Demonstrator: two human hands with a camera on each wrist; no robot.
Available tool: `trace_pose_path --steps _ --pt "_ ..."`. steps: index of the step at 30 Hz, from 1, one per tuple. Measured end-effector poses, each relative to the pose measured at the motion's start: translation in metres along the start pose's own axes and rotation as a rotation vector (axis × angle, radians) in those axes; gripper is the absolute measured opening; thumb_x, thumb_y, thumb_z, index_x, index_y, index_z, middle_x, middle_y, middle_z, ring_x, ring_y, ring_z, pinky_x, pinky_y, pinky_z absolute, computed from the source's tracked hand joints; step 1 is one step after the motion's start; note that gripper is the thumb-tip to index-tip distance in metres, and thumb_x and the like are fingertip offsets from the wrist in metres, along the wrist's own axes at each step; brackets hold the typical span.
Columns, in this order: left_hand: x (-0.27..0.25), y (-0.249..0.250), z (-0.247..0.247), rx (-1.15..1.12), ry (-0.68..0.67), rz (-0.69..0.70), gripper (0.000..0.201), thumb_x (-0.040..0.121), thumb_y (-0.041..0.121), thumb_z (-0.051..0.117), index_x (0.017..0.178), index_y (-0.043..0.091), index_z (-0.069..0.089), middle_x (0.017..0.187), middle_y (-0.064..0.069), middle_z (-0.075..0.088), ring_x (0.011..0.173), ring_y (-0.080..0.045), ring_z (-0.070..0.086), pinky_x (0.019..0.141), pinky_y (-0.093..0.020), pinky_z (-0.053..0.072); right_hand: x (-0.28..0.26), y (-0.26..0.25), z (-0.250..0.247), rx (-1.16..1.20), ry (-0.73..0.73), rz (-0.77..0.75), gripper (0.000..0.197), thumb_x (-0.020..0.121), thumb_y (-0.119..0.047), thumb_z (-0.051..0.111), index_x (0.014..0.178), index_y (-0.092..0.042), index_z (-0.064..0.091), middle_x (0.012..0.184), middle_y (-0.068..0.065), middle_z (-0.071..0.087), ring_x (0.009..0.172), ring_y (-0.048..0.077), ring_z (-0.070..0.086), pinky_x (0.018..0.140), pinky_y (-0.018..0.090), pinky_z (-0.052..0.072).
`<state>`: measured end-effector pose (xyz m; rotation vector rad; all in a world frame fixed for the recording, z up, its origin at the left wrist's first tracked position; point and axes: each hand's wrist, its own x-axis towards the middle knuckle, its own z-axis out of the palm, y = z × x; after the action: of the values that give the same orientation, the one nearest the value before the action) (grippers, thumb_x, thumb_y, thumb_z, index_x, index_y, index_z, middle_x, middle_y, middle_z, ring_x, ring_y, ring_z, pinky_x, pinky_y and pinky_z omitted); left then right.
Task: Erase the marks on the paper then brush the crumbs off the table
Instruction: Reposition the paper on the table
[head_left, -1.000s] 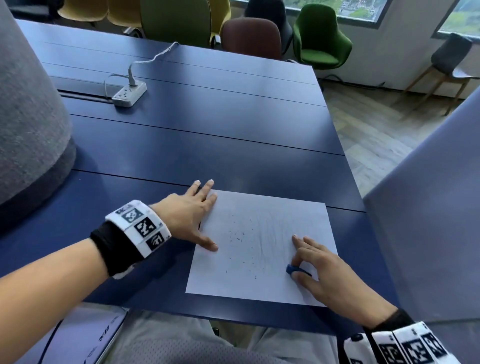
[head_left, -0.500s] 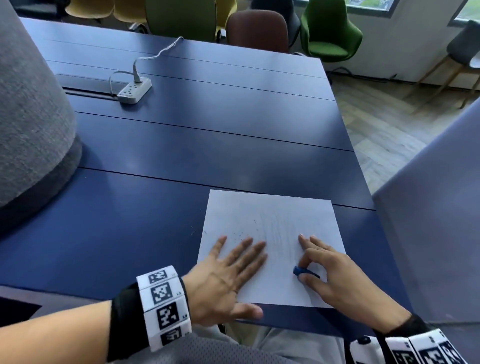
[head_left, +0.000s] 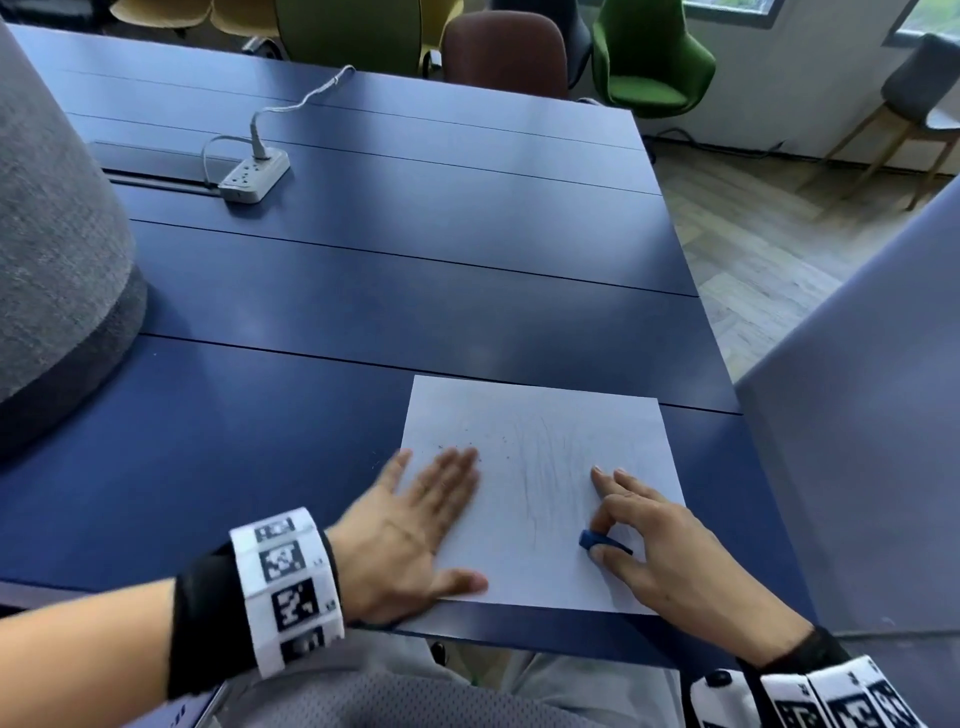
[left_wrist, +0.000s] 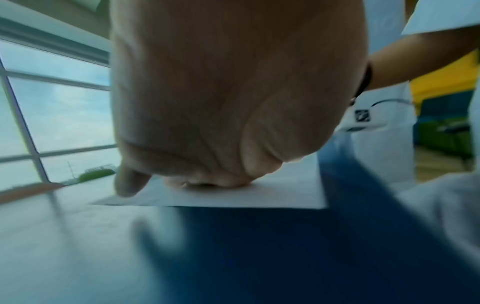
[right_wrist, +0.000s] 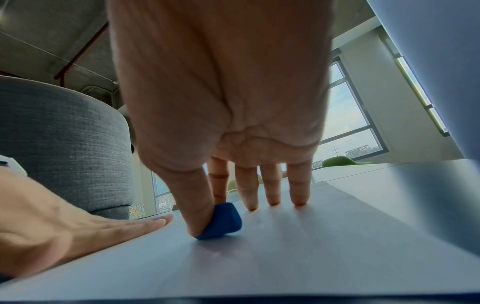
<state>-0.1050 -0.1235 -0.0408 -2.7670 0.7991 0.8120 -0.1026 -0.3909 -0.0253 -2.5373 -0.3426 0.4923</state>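
Lower middle of the head view: the left hand (head_left: 415, 525) lies flat, fingers straight and spread, its grip released, palm down across the left edge of the paper (head_left: 545, 426), heel on the blue table (head_left: 260, 457). It looks blurred, so a sweep seems under way. Lower right: the right hand (head_left: 670, 540) pinches the small blue eraser (head_left: 602, 543) between thumb and forefinger, one corner touching the sheet, while the other three fingertips (right_wrist: 272, 202) prop on the paper just beyond it.

The sheet lies near the bottom of the frame, square to the table's near edge, just inside it. Faint grey streaks run down its middle, beside the eraser, so the marks look mostly rubbed out but not clean gone. Dark crumbs (head_left: 457, 447) scatter just past the left fingertips, in the upper left part of the sheet.

My read: this is the turn from erasing to brushing, with the flat hand set to push those specks off. The next move calls for a light, even sweep toward an edge, the right hand pinning the sheet so it does not slide or crease. If the streaks count as marks, the eraser goes over them first.

Farther up, upper left of the frame: a white power strip (head_left: 254, 179) with its cord. Chairs (head_left: 649, 62) stand beyond the far edge.
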Motion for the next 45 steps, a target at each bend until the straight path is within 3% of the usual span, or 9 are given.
trace_pose_path --steps 5,10,16,18,23,28,34,40,45 --pt "0.015 -0.024 -0.026 -0.015 -0.008 -0.097 0.12 0.047 0.086 -0.032 0.141 0.011 -0.035 0.15 -0.006 -0.042 0.14 -0.018 -0.036 0.118 -0.048 -0.016 0.0 -0.001 0.0 -0.017 0.0 0.006 0.008 0.088 -0.033 0.063 0.085 -0.034 0.056 0.15 -0.029 0.025 0.141 -0.011 0.008 0.111 0.027 0.032" --pt "0.056 0.004 -0.056 -0.022 0.037 0.068 0.091 0.087 0.076 0.006 0.152 0.018 -0.023 0.156 -0.001 -0.034 0.145 -0.015 -0.029 0.118 -0.049 -0.014 0.001 -0.003 -0.002 -0.02 -0.012 0.032 0.01 0.087 -0.034 0.064 0.083 -0.034 0.056 0.15 -0.029 0.024 0.142 -0.008 0.01 0.113 0.037 0.032" --pt "0.069 0.008 -0.046 0.012 0.008 0.161 0.085 0.095 0.069 0.014 0.152 0.019 -0.022 0.157 0.0 -0.033 0.144 -0.013 -0.03 0.118 -0.049 -0.015 0.0 -0.004 -0.003 -0.022 -0.01 0.046 0.009 0.087 -0.035 0.064 0.084 -0.034 0.055 0.15 -0.031 0.025 0.142 -0.009 0.009 0.11 0.039 0.034" --pt "0.062 -0.008 -0.045 -0.025 -0.002 0.048 0.089 0.091 0.072 0.009 0.151 0.015 -0.024 0.156 -0.003 -0.035 0.144 -0.014 -0.03 0.118 -0.048 -0.015 0.0 -0.004 -0.003 -0.013 -0.003 0.047 0.008 0.088 -0.034 0.063 0.085 -0.033 0.056 0.15 -0.03 0.025 0.142 -0.009 0.01 0.11 0.038 0.035" --pt "0.054 -0.037 -0.043 -0.084 0.061 -0.121 0.131 0.04 0.087 -0.036 0.147 0.01 -0.029 0.147 -0.003 -0.043 0.14 -0.016 -0.035 0.118 -0.047 -0.016 0.0 -0.005 -0.003 -0.024 0.003 0.042 0.007 0.088 -0.033 0.063 0.086 -0.033 0.056 0.15 -0.028 0.026 0.142 -0.008 0.01 0.11 0.037 0.035" --pt "0.03 0.007 -0.02 -0.019 -0.012 0.231 0.097 0.069 0.079 -0.01 0.146 0.023 -0.031 0.151 0.001 -0.042 0.138 -0.012 -0.04 0.115 -0.042 -0.024 -0.001 -0.007 -0.003 -0.029 0.002 0.05 0.008 0.088 -0.034 0.062 0.085 -0.033 0.055 0.149 -0.031 0.025 0.142 -0.01 0.009 0.107 0.035 0.034" --pt "0.036 -0.05 -0.032 -0.004 0.059 -0.119 0.126 0.038 0.084 -0.04 0.14 0.011 -0.033 0.152 -0.006 -0.039 0.138 -0.015 -0.036 0.117 -0.047 -0.019 0.0 -0.005 -0.002 -0.039 0.002 0.046 0.007 0.088 -0.033 0.063 0.086 -0.032 0.056 0.15 -0.028 0.026 0.143 -0.007 0.01 0.11 0.036 0.034" --pt "0.025 0.002 -0.021 -0.006 -0.005 0.191 0.095 0.069 0.078 -0.012 0.145 0.024 -0.033 0.15 0.001 -0.043 0.138 -0.013 -0.04 0.115 -0.042 -0.024 0.0 -0.005 -0.001 -0.03 0.013 0.045 0.008 0.087 -0.033 0.063 0.085 -0.031 0.056 0.15 -0.029 0.028 0.142 -0.008 0.011 0.108 0.038 0.036" --pt "0.03 -0.041 -0.029 0.061 0.027 -0.098 0.116 0.044 0.082 -0.037 0.138 0.014 -0.035 0.152 -0.005 -0.038 0.143 -0.016 -0.032 0.115 -0.048 -0.022 0.002 -0.006 -0.001 -0.037 0.014 0.038 0.007 0.088 -0.031 0.063 0.086 -0.03 0.056 0.15 -0.028 0.027 0.142 -0.007 0.011 0.11 0.035 0.033"
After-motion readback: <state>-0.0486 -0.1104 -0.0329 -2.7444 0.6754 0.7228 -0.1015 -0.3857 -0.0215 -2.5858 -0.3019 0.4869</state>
